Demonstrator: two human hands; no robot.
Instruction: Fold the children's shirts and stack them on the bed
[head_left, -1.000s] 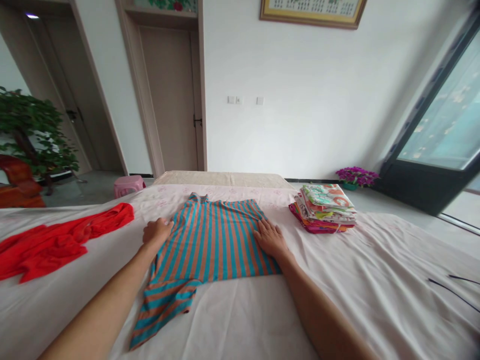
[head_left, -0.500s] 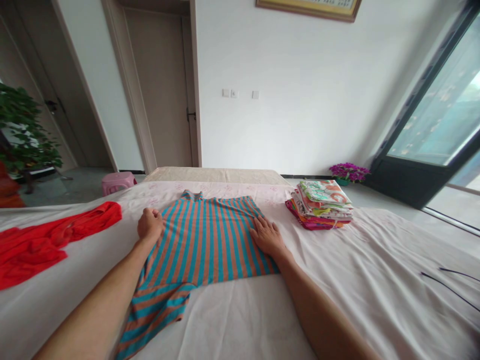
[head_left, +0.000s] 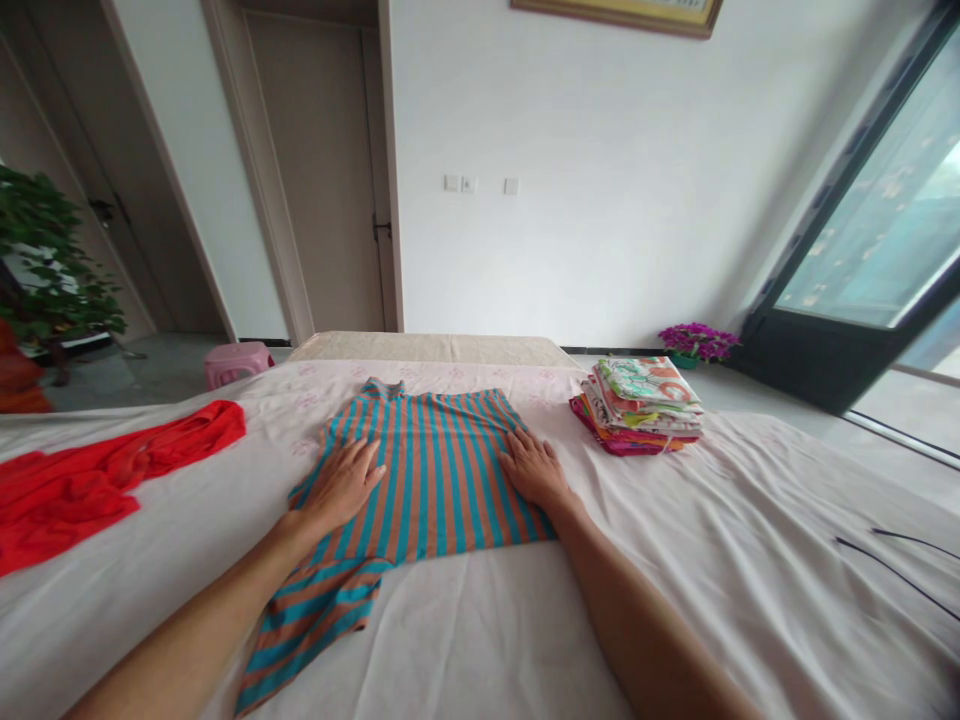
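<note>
A striped shirt (head_left: 439, 480) in teal and brownish orange lies spread on the bed, its one visible sleeve pointing toward me at the lower left. My left hand (head_left: 346, 484) rests on the shirt's left part with the fingers stretched out, holding nothing. On the right edge of the shirt lies my right hand (head_left: 534, 468), flat with the fingers spread. To the right of that hand stands a stack of folded clothes (head_left: 637, 408), a white patterned piece on top.
Pale sheet (head_left: 480, 640) covers the bed, with wrinkles on the right. A crumpled red garment (head_left: 112, 475) lies at the left. Dark cords (head_left: 900, 575) cross the right side. Beyond the bed are a pink stool (head_left: 238, 362) and purple flowers (head_left: 699, 342).
My left hand has moved right from the shirt's left edge onto its striped cloth, and its curled fingers have opened out flat. My right hand has stayed nearly in place.
</note>
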